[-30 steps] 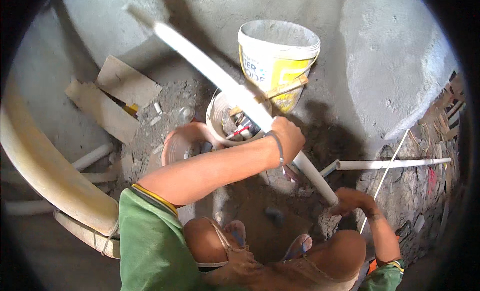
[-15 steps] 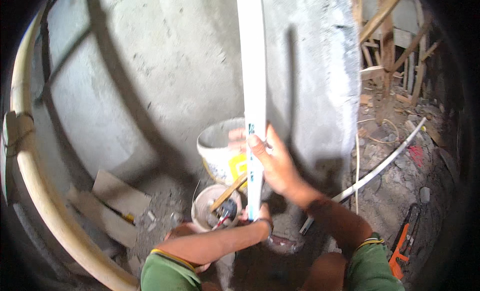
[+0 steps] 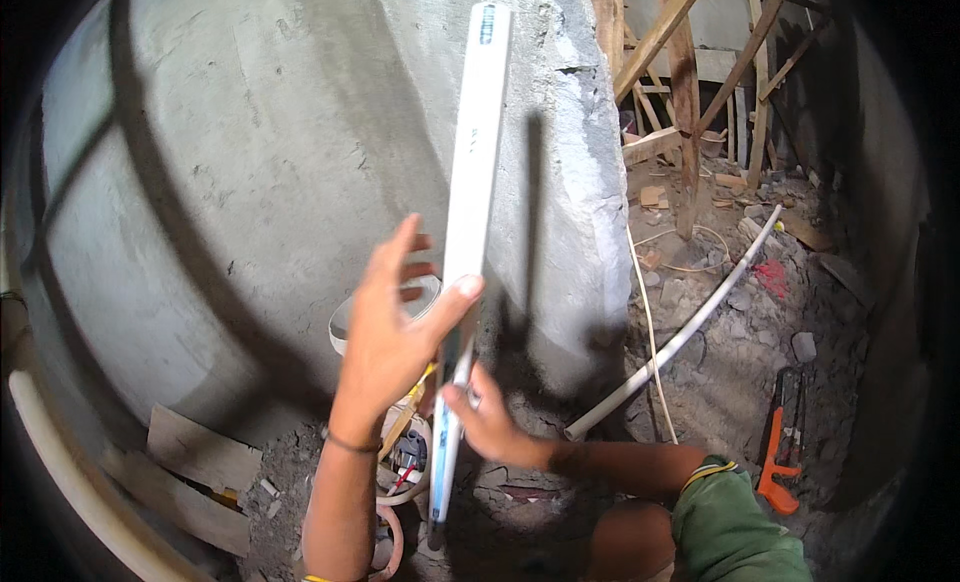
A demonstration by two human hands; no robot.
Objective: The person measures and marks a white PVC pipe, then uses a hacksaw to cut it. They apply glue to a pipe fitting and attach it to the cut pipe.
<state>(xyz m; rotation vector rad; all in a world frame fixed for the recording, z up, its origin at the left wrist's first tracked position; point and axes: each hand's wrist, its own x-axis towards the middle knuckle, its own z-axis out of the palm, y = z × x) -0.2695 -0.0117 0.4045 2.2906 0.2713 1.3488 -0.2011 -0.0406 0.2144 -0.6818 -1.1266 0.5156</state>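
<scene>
A long white plastic pipe [image 3: 475, 152] with blue print stands tilted in front of me, its upper end leaning slightly right against the view of the wall. My right hand [image 3: 488, 420] is wrapped round its lower part. My left hand [image 3: 385, 332] is raised beside the pipe, fingers stretched and apart, the thumb against the pipe's side. Between the hands, part of the pipe is dark with shadow. Below, partly covered by my left forearm, a small bucket [image 3: 425, 457] holds a wooden-handled tool [image 3: 398, 427] and other items. A bigger white bucket [image 3: 340, 327] is mostly hidden behind my left hand.
A rough grey wall [image 3: 290, 132] rises ahead. On the rubble to the right lie another white pipe [image 3: 690, 332], a thin cable [image 3: 652, 357] and an orange-handled saw [image 3: 776, 467]. Wooden props [image 3: 686, 112] stand farther back. Flat boards [image 3: 200, 457] and a thick pale pole [image 3: 90, 482] are at left.
My left hand has come up from the pipe's lower end and spread its fingers; my right hand has moved lower on the pipe. The pipe's top end now shows. The view has shifted right.
</scene>
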